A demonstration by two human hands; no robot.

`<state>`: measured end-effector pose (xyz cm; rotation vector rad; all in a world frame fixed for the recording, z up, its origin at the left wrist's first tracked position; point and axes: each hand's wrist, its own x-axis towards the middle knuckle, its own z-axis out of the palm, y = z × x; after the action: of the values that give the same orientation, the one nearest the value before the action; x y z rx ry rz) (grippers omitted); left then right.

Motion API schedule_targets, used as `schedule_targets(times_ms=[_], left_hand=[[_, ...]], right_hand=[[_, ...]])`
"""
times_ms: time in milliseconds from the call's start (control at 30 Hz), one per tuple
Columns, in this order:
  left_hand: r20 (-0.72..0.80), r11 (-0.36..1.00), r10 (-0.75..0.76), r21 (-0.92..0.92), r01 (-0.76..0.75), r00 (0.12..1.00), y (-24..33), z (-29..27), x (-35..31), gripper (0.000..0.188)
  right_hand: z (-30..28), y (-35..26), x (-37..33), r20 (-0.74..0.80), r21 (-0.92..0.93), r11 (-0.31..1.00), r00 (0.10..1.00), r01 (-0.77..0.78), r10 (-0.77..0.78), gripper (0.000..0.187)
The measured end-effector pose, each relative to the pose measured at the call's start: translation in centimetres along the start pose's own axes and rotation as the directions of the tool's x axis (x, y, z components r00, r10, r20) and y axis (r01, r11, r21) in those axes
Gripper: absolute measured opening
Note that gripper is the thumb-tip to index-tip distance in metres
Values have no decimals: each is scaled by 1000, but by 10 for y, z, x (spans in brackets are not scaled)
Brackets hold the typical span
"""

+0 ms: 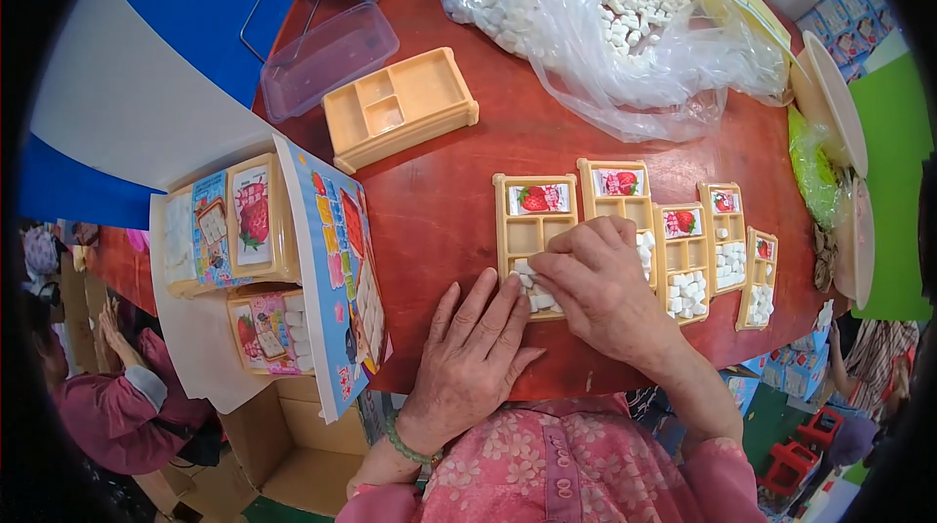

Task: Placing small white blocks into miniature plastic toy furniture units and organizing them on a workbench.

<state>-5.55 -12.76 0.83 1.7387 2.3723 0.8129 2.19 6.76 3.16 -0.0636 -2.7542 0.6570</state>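
Note:
Five peach-coloured compartment trays stand in an uneven row; the leftmost tray (504,221) lies under my hands. Each has a strawberry-printed sachet (538,198) at its far end and small white pieces (686,295) at its near end. My right hand (600,284) reaches over the leftmost tray, its thumb and fingers pressed together at the white pieces (543,301) there. Its fingers hide whatever is between them. My left hand (473,352) is open, fingers stretched out, the fingertips at that tray's near left corner.
A clear plastic bag (625,74) of white pieces lies at the back. Back left are a stack of empty peach trays (400,103) and a clear plastic box (327,60). A printed carton (337,260) with filled trays stands left on the red table (429,221). A person (127,396) sits beyond.

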Motion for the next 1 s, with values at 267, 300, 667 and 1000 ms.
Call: schedule_targets(times_ms=[267,300,667,1000], left_hand=[[-13,1000,-22,15,23,1000,0,0,3,54],[-19,1000,-28,14,28,999,0,1,3,54],[-43,991,-49,-131,43,998,-2,-2,5,54],[-49,987,-52,-158,43,997,-4,0,4,53]], right_hand=[[5,-9,1,32,100,994,999,-44,41,17],[7,-10,1,40,98,994,998,-48,45,16],[7,-9,0,60,47,998,998,28,-31,21],[8,-10,-1,69,28,1000,998,1,-3,16]])
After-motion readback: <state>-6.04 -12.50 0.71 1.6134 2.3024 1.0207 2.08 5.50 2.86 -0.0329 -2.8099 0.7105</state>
